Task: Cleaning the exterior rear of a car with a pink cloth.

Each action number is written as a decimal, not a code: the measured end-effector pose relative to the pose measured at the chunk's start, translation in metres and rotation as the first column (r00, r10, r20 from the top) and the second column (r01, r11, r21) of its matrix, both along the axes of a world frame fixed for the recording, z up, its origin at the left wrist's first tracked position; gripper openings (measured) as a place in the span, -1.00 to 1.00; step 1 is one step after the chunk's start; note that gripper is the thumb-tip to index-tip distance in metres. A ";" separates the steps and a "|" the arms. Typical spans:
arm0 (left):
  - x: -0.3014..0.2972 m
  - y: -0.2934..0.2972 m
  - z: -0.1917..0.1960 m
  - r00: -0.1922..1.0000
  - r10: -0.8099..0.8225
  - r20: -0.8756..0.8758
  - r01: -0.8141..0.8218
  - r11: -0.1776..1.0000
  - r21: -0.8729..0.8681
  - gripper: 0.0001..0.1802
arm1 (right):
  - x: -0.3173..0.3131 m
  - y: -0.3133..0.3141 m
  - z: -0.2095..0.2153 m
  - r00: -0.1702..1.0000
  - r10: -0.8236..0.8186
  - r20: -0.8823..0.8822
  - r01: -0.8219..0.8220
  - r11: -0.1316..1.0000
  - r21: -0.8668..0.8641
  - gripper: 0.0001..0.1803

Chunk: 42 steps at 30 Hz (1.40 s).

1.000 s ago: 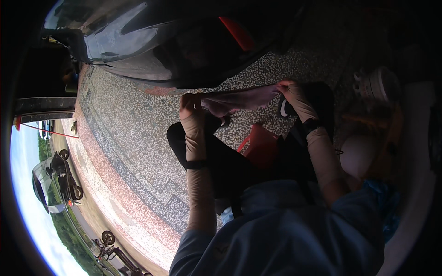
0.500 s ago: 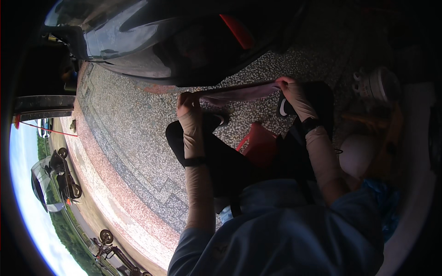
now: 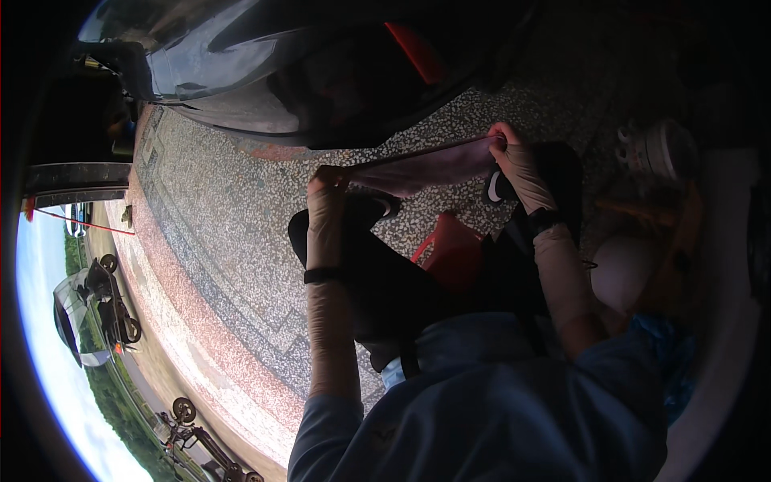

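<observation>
A thin mauve cloth [image 3: 426,169] is stretched between my two hands, above the speckled floor and in front of my shoes. Its left end is gripped by my left hand [image 3: 328,178], whose fingers are closed over the edge. My right hand [image 3: 506,143] pinches the other end, a little higher and farther out. The cloth's upper edge is drawn taut, while the lower part hangs loosely. Just beyond it is the dark, glossy body of a vehicle [image 3: 265,96] with a red light [image 3: 414,50]. Both forearms wear beige sleeves with dark bands.
Between my legs is a red object [image 3: 454,249], partly hidden. To the right stand a pale round container [image 3: 662,150], a wooden piece [image 3: 642,210] and a whitish rounded thing [image 3: 622,269]. Motorbikes [image 3: 116,301] are parked outside at the left, past a red cord [image 3: 88,224].
My hands have moved slightly apart, the left one leftward and a bit nearer, the right one up and to the right. More of the cloth's face now shows.
</observation>
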<state>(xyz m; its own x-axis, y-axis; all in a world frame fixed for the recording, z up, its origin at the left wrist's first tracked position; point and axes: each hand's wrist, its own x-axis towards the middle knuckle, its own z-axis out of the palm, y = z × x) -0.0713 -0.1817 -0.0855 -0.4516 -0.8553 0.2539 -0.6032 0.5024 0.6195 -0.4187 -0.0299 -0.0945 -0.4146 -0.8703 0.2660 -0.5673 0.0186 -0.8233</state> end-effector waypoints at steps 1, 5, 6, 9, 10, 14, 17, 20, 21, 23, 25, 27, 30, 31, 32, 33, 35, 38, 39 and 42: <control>0.004 -0.002 -0.002 0.998 -0.023 -0.057 0.026 0.999 0.044 -0.91 | 0.000 0.000 0.001 1.000 0.003 0.001 -0.003 1.000 -0.002 -0.72; -0.002 0.002 0.000 0.989 0.017 -0.147 0.008 0.985 0.174 -0.76 | -0.001 0.002 0.004 1.000 0.006 0.019 -0.006 1.000 0.001 -0.67; -0.003 0.003 0.003 0.989 0.019 -0.145 0.007 0.985 0.173 -0.76 | 0.000 0.002 0.005 1.000 0.011 0.015 -0.011 1.000 -0.009 -0.67; -0.006 0.004 0.003 0.977 -0.210 0.018 0.210 0.977 0.024 -0.79 | 0.001 0.001 0.008 0.993 0.031 0.116 -0.023 0.997 -0.070 -0.66; -0.002 0.004 -0.001 0.978 -0.207 0.020 0.207 0.978 0.023 -0.79 | 0.001 0.001 0.008 0.993 0.034 0.117 -0.025 0.997 -0.072 -0.66; 0.010 0.005 -0.009 0.977 -0.181 0.110 0.143 0.948 0.285 -0.81 | 0.008 0.001 0.010 0.999 0.041 0.035 -0.039 0.997 -0.071 -0.69; 0.008 0.002 -0.005 0.994 -0.111 0.009 0.101 0.930 0.354 -0.85 | 0.000 -0.004 -0.002 0.996 0.033 0.079 -0.029 0.999 -0.040 -0.76; -0.001 0.001 -0.029 0.995 -0.103 0.010 0.091 0.917 0.389 -0.87 | -0.004 0.000 -0.029 0.996 0.029 0.086 -0.036 0.995 0.088 -0.81; 0.003 -0.002 -0.038 0.999 -0.052 -0.004 0.049 0.919 0.392 -0.87 | 0.001 -0.006 -0.031 0.998 0.049 0.047 -0.055 0.990 0.131 -0.83; -0.027 0.006 -0.032 0.998 0.007 0.057 -0.030 0.907 0.420 -0.85 | -0.005 -0.001 -0.042 0.999 0.013 0.048 -0.020 0.991 0.136 -0.83; -0.018 0.000 -0.061 0.974 0.116 -0.195 -0.012 0.885 0.466 -0.78 | -0.001 -0.006 -0.045 0.998 0.015 0.059 -0.022 0.993 0.119 -0.83; -0.009 -0.017 -0.096 0.997 0.047 -0.057 -0.028 0.956 0.293 -0.78 | -0.001 -0.008 -0.046 0.991 0.003 0.134 -0.026 0.985 0.173 -0.85; -0.058 0.022 -0.051 1.000 0.000 -0.015 0.006 0.932 0.362 -0.86 | 0.000 0.010 -0.029 0.866 -0.176 0.469 -0.100 0.856 0.507 -0.82; -0.077 0.039 -0.019 0.993 0.063 -0.100 0.000 0.845 0.535 -0.91 | 0.005 0.015 -0.027 0.864 -0.180 0.470 -0.096 0.858 0.504 -0.82; -0.069 0.040 -0.030 0.975 0.032 -0.218 0.074 0.885 0.461 -0.91 | 0.022 0.012 -0.019 0.784 -0.185 0.593 -0.126 0.888 0.442 -0.83; -0.073 0.042 -0.044 0.991 -0.013 -0.130 0.066 0.910 0.409 -0.91 | 0.033 0.015 -0.015 0.687 -0.204 0.698 -0.128 0.911 0.392 -0.83; -0.087 0.059 -0.040 0.989 -0.146 0.007 0.132 0.911 0.391 -0.91 | 0.062 0.018 0.024 0.540 -0.139 0.830 -0.280 0.900 0.333 -0.84; -0.116 0.092 -0.044 0.774 -0.182 0.607 0.366 0.910 -0.193 -0.72 | 0.076 0.019 0.034 0.714 0.285 0.640 -0.506 0.842 0.189 -0.84; -0.125 0.104 -0.032 0.885 -0.289 0.365 0.279 0.957 0.081 -0.73 | 0.073 0.022 0.025 0.800 0.578 0.161 -0.600 0.771 0.215 -0.83; -0.128 0.119 0.003 0.949 -0.312 0.052 0.253 0.848 0.467 -0.76 | 0.083 0.030 0.025 0.633 0.173 0.755 -0.543 0.794 0.273 -0.85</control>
<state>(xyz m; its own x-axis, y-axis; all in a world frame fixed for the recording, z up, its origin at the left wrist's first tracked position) -0.1991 -0.0623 -0.0827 -0.6928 -0.6932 -0.1986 -0.5630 0.3479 0.7497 -0.3356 0.0000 -0.0699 0.0636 -0.9178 -0.3920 0.0856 0.3963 -0.9141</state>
